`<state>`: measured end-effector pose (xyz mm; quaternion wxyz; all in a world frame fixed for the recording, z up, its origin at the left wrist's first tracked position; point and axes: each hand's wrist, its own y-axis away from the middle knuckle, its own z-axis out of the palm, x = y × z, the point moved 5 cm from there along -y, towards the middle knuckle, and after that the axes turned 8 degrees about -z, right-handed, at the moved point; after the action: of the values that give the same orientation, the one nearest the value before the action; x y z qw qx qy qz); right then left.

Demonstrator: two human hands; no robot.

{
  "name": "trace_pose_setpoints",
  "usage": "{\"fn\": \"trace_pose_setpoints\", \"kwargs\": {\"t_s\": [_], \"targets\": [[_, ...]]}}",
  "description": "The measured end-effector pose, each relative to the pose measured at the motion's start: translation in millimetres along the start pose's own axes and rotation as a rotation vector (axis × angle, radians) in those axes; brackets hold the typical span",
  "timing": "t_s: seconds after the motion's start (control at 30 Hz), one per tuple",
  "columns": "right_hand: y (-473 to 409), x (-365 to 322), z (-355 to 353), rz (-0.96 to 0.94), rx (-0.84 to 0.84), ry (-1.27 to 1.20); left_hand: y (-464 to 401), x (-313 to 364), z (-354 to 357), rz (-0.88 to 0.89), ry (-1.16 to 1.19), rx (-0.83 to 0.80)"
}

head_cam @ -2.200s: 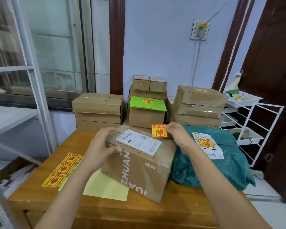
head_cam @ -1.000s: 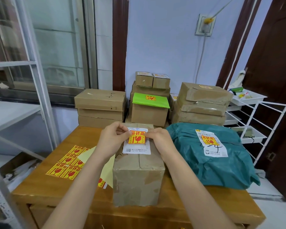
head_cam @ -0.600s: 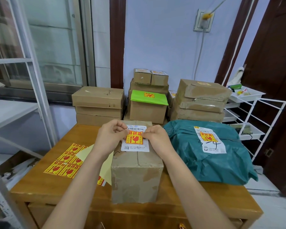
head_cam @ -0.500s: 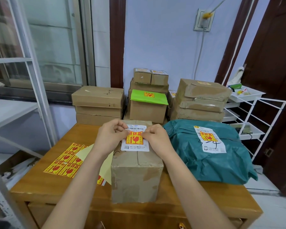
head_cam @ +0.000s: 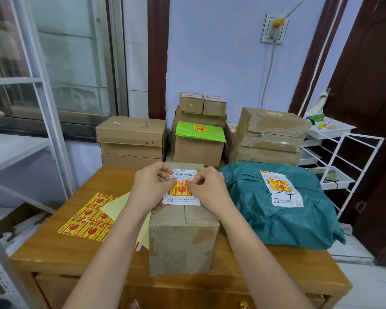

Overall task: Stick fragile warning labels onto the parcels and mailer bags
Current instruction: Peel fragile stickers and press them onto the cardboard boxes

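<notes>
Both hands, left hand [head_cam: 151,188] and right hand [head_cam: 206,189], pinch the fragile label [head_cam: 180,188] onto the parcel [head_cam: 183,221]; best smooth it flat from the centre outward; avoid creases.

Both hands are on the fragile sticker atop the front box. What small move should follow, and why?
Probably smooth the fragile sticker flat with the fingertips, then let go. Left hand and right hand pinch its upper corners, and it already lies on the shipping label of the cardboard box.

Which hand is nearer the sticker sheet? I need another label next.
Left. The left hand is on the box beside the sticker sheet; the right hand is farther, toward the green bag.
</notes>
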<state>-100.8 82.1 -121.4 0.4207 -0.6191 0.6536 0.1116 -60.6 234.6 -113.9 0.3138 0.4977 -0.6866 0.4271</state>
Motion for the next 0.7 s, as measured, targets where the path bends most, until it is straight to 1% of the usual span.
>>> {"fn": "trace_pose_setpoints", "kwargs": {"t_s": [0.13, 0.27, 0.33, 0.4, 0.47, 0.57, 0.7], "targets": [[-1.7, 0.4, 0.6, -0.022, -0.016, 0.029, -0.2, 3.2, 1.1, 0.036, -0.071, 0.010], [-1.4, -0.2, -0.5, -0.039, -0.009, 0.012, 0.7, 7.4, 0.4, 0.082, -0.165, 0.069], [-1.6, -0.4, -1.3, -0.033, 0.005, -0.010, 0.6, 6.8, -1.1, 0.096, -0.155, 0.101], [-2.4, 0.9, 0.3, -0.008, -0.020, -0.021, -0.5, 3.3, -2.0, 0.096, -0.126, 0.111], [-3.0, 1.6, 1.4, 0.007, -0.051, -0.007, -1.0, -1.5, -0.9, 0.045, -0.085, 0.079], [-4.4, 1.6, 3.6, 0.010, -0.101, 0.027, -0.5, -5.3, 4.9, -0.067, -0.040, -0.025], [-6.5, 2.5, 7.8, 0.058, -0.158, 0.001, 0.9, -13.3, 13.3, -0.302, 0.137, -0.215]]}}
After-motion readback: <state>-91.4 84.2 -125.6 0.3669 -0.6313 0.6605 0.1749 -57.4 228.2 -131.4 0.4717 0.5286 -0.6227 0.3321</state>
